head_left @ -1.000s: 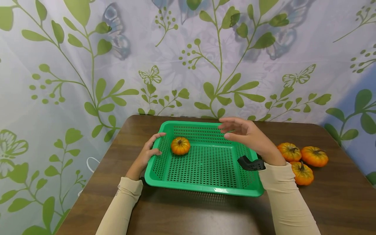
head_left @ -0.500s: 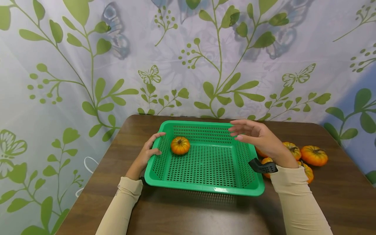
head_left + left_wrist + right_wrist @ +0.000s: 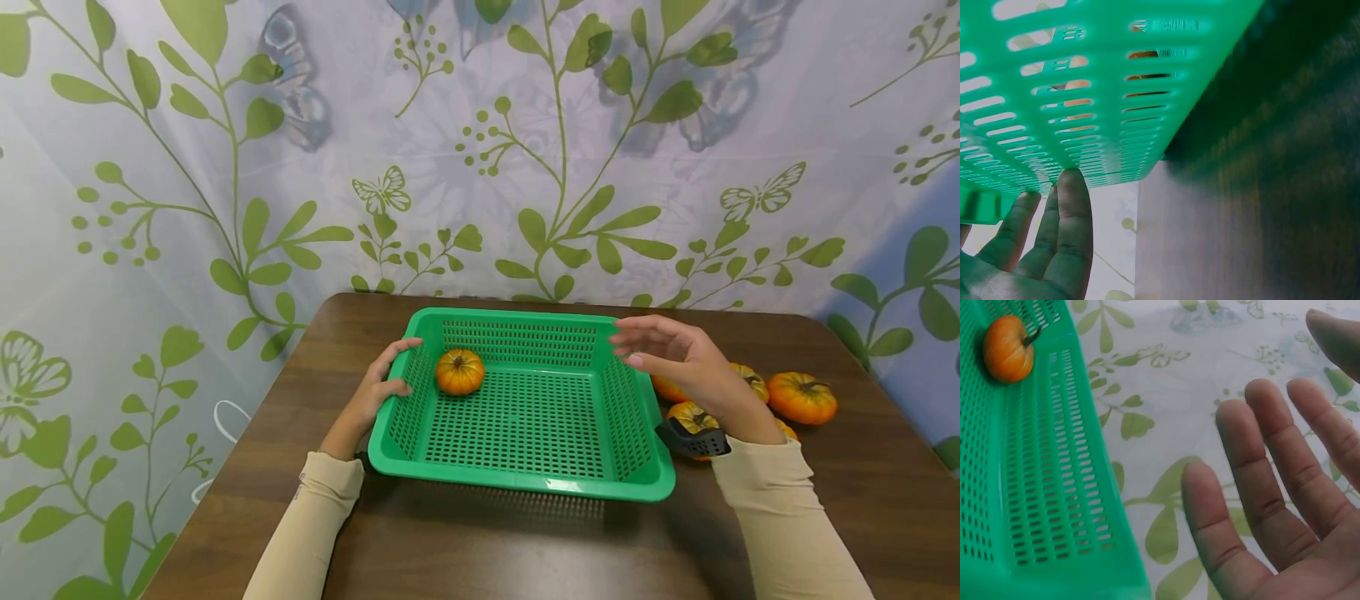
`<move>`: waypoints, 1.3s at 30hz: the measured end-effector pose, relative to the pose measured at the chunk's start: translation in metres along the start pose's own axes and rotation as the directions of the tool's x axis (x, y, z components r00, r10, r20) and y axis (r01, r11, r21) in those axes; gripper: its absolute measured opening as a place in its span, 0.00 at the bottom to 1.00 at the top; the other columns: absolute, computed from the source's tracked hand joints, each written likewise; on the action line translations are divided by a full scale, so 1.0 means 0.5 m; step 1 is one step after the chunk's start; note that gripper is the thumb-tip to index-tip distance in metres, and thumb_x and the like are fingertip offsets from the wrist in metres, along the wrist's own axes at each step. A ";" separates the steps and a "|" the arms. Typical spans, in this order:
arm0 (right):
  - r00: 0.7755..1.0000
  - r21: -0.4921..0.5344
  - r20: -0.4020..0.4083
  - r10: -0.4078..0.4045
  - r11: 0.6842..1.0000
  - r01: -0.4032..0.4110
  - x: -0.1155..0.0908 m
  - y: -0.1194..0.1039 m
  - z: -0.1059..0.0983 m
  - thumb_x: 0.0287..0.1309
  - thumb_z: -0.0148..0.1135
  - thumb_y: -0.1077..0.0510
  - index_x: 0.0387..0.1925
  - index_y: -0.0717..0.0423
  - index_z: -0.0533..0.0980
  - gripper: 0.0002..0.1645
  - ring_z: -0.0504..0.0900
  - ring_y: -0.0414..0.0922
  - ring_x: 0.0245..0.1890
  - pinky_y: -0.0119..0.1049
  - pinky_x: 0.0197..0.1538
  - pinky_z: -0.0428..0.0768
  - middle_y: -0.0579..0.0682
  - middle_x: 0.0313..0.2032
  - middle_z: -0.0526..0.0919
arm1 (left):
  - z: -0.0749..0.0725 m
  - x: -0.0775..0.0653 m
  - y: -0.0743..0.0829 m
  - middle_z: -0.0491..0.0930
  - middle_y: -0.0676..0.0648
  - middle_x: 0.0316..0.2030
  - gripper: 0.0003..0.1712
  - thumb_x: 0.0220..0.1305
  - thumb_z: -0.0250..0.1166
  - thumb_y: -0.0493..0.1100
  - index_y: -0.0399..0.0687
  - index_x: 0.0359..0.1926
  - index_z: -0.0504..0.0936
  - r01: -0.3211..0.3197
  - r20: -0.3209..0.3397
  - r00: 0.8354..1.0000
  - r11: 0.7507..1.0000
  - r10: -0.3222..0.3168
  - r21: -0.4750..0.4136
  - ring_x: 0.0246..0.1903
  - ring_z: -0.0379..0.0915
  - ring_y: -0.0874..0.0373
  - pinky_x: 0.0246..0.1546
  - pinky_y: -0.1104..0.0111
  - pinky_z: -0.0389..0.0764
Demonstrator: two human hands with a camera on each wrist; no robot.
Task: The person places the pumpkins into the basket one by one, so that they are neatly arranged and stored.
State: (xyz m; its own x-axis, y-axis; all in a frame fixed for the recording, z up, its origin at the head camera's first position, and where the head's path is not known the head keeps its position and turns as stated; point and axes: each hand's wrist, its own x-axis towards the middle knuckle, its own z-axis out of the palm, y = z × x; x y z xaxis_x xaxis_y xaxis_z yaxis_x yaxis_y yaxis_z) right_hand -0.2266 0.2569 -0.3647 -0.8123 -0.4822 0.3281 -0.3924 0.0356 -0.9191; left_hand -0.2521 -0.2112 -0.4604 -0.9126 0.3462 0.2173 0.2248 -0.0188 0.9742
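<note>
A green perforated plastic basket [image 3: 517,487] sits on the table with one small orange pumpkin [image 3: 461,372] inside, near its left wall. My left hand [image 3: 373,398] holds the basket's left rim, thumb and forefinger over the edge; the left wrist view shows its other fingers [image 3: 1072,231] against the outer wall. Beyond the basket's upper right corner, my right hand [image 3: 686,358] hovers with fingers spread and nothing in it. That palm and its loose fingers face the camera in the right wrist view. Several more pumpkins [image 3: 802,398] lie right of the basket, some partly hidden by my right hand and wrist.
A dark brown wooden table [image 3: 480,550] carries everything. Behind it hangs a pale curtain [image 3: 450,167] with green leaves and butterflies. A white cable [image 3: 228,412] loops beside the table's left edge.
My right hand has moved right and slightly down, from over the basket toward the pumpkins beside it, uncovering some and covering others. My left hand, the basket and the pumpkin inside stay put.
</note>
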 end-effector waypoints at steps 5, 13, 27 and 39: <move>0.998 -0.044 -0.054 -0.013 0.999 0.011 -0.016 0.004 -0.004 0.73 0.57 0.75 0.67 0.56 0.81 0.27 0.86 0.39 0.55 0.31 0.56 0.84 0.46 0.55 0.89 | 0.000 -0.001 0.002 0.63 0.22 0.70 0.46 0.55 0.54 0.27 0.28 0.78 0.60 0.008 -0.003 1.000 1.000 -0.008 0.005 0.51 0.74 0.46 0.45 0.66 0.83; 0.992 -0.183 -0.127 0.012 0.983 -0.035 -0.046 0.007 -0.017 0.72 0.61 0.73 0.64 0.57 0.82 0.24 0.87 0.39 0.52 0.29 0.53 0.84 0.47 0.54 0.90 | -0.001 -0.001 0.000 0.63 0.20 0.69 0.46 0.55 0.54 0.27 0.28 0.79 0.59 0.013 0.002 1.000 1.000 -0.013 -0.001 0.51 0.75 0.46 0.44 0.66 0.82; 0.986 -0.237 -0.159 -0.048 0.971 0.009 -0.095 0.032 -0.054 0.67 0.60 0.79 0.63 0.62 0.82 0.27 0.87 0.36 0.52 0.26 0.50 0.83 0.41 0.54 0.90 | 0.000 -0.002 0.002 0.63 0.20 0.69 0.46 0.56 0.54 0.27 0.28 0.78 0.59 0.010 0.003 1.000 1.000 -0.010 -0.018 0.51 0.76 0.45 0.46 0.65 0.84; 0.986 -0.285 -0.169 -0.014 0.958 -0.036 -0.141 0.037 -0.086 0.67 0.61 0.80 0.65 0.64 0.80 0.27 0.87 0.34 0.53 0.25 0.50 0.83 0.36 0.57 0.88 | -0.002 0.000 -0.005 0.65 0.22 0.67 0.45 0.55 0.54 0.28 0.28 0.77 0.61 -0.013 -0.001 1.000 1.000 0.013 0.007 0.50 0.75 0.46 0.46 0.65 0.83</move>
State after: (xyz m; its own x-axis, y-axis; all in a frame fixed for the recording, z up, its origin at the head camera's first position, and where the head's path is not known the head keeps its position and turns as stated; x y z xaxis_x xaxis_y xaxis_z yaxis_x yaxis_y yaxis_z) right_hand -0.1952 0.3290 -0.3957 -0.8681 -0.3278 0.3727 -0.4699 0.3010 -0.8298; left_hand -0.2529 -0.2119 -0.4629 -0.9098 0.3452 0.2303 0.2393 -0.0170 0.9708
